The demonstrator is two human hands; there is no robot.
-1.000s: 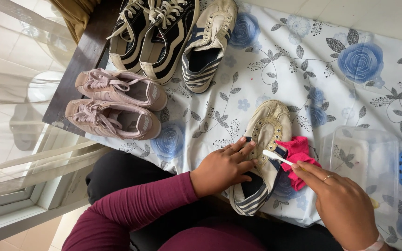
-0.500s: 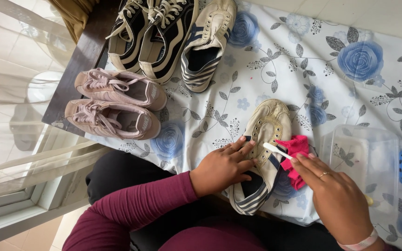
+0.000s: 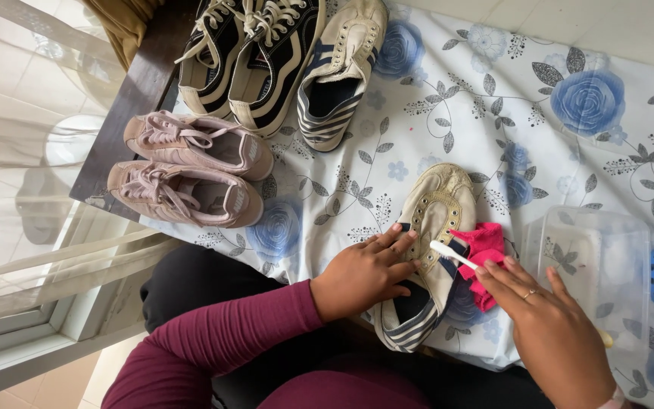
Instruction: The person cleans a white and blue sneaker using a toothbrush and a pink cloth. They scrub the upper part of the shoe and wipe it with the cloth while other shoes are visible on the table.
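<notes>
Head view: the cream shoe (image 3: pixel 431 250) lies on the flowered cloth (image 3: pixel 493 113), toe pointing away, with the pink rag (image 3: pixel 484 254) touching its right side. The left hand (image 3: pixel 365 274) presses flat on the shoe, fingers spread. The right hand (image 3: pixel 550 333) is closed on a white toothbrush (image 3: pixel 452 255). Since a second ago the brush head has slid a little along the eyelet row; shoe and left hand have not shifted, which suggests scrubbing under way. Pink sneakers (image 3: pixel 191 170) sit well apart.

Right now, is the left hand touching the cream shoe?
Touching. The head view shows the left hand lying flat on the cream shoe, fingers spread over its laceless eyelets, no gap visible.
</notes>
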